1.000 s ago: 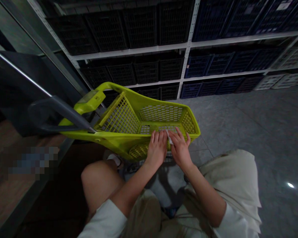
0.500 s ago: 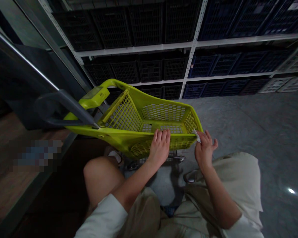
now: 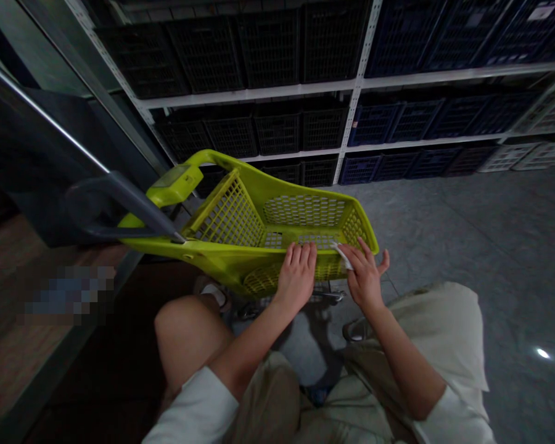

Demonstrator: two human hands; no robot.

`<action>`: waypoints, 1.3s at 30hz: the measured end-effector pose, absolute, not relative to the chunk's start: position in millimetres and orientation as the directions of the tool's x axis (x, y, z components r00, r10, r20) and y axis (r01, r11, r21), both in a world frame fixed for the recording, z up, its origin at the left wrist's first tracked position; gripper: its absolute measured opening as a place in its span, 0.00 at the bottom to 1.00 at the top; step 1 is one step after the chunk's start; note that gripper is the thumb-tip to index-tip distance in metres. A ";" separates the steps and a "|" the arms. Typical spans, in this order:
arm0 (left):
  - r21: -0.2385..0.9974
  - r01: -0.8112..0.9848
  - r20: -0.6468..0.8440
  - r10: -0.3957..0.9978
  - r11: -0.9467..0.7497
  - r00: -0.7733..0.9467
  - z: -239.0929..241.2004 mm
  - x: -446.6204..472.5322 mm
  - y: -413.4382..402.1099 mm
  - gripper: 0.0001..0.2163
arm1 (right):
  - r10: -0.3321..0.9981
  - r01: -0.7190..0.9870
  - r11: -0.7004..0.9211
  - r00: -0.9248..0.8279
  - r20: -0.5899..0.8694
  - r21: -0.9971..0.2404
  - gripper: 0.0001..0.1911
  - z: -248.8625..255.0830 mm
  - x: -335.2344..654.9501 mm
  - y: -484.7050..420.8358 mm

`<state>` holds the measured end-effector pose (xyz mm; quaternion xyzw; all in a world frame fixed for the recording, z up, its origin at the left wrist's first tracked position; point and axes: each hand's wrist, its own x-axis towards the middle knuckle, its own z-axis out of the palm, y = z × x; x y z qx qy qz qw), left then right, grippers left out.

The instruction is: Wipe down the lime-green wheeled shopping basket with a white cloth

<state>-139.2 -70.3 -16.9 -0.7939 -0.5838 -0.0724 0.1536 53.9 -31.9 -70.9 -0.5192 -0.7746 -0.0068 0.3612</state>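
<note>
White metal shelving [image 3: 351,80] holds rows of dark crates [image 3: 277,46], black or perhaps navy in the dim light, above a grey tiled floor [image 3: 467,228].

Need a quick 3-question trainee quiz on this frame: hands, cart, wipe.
1. True or false: the left hand rests on the near rim of the yellow cart.
2. What does the right hand press against the cart?
A. a white wipe
B. a spray bottle
C. a brush
3. Fill in: the shelves behind the cart hold dark ____.

Key
1. True: its fingers lie over the rim.
2. A: the wipe sits under the fingertips at the rim, near the cart's right corner.
3. crates: black and blue ones fill the rows.
</note>
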 end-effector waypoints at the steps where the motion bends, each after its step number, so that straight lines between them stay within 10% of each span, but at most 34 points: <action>1: -0.161 0.950 0.293 0.906 -0.269 0.306 -16.7 -138.9 -70.5 0.27 | 0.802 0.823 0.428 -0.155 0.576 -0.374 0.27 -77.7 67.1 -28.1; 8: -0.176 0.953 0.283 0.915 -0.245 0.288 -18.6 -136.7 -70.8 0.27 | 0.856 0.859 0.192 0.090 0.510 -0.475 0.26 -77.7 80.7 -27.4; 15: -0.187 0.960 0.292 0.921 -0.209 0.258 -25.8 -135.2 -66.2 0.27 | 0.882 0.783 0.399 -0.187 0.432 -0.477 0.30 -38.3 -16.9 -54.1; 32: -0.178 0.949 0.308 0.901 -0.261 0.305 -19.9 -138.3 -70.6 0.27 | 0.872 0.857 0.200 0.066 0.485 -0.475 0.27 -80.0 90.6 -31.7; 39: -0.165 0.960 0.303 0.915 -0.225 0.266 -24.3 -135.6 -66.8 0.27 | 0.882 0.804 0.387 -0.180 0.436 -0.452 0.31 -43.7 -5.6 -55.4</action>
